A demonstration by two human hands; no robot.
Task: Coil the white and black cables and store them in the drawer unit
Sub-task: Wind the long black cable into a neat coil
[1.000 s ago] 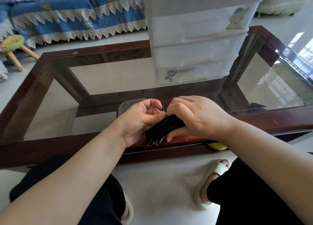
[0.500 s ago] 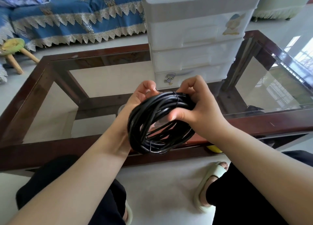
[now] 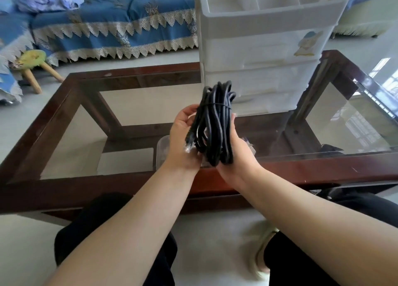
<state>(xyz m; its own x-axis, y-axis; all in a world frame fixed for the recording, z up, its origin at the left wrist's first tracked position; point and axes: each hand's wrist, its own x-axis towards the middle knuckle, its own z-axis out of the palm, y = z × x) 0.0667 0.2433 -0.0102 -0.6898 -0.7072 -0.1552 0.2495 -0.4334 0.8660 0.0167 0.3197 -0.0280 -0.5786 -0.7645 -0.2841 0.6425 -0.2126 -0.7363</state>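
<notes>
Living room floor, pale tile, with a blue sofa (image 3: 112,24) trimmed in cream lace at 11 o'clock and a small green-topped wooden stool (image 3: 32,68) at 9 o'clock. Glass-topped surface (image 3: 64,190) with dark red-brown wooden frame fills the middle. White plastic drawer unit (image 3: 258,55) stands on the surface at 1 o'clock, drawers closed, open compartments on top, cartoon sticker on the upper drawer front. Clear plastic container (image 3: 161,150) sits under the glass, partly hidden behind the left hand. Black cable (image 3: 215,121), coiled into a long bundle and cinched by one wrap near its top, is held upright in the air at centre, in front of the drawer unit's lower drawers, not touching them. Left hand (image 3: 183,139) cups the bundle's left side, grip loosely curled on it, clear plug end lying against its palm. Right hand (image 3: 239,154) supports the bundle's right side and bottom, grip around the loops. Black trousers and a pale slipper (image 3: 260,249) at 6 o'clock, slipper blurred.
</notes>
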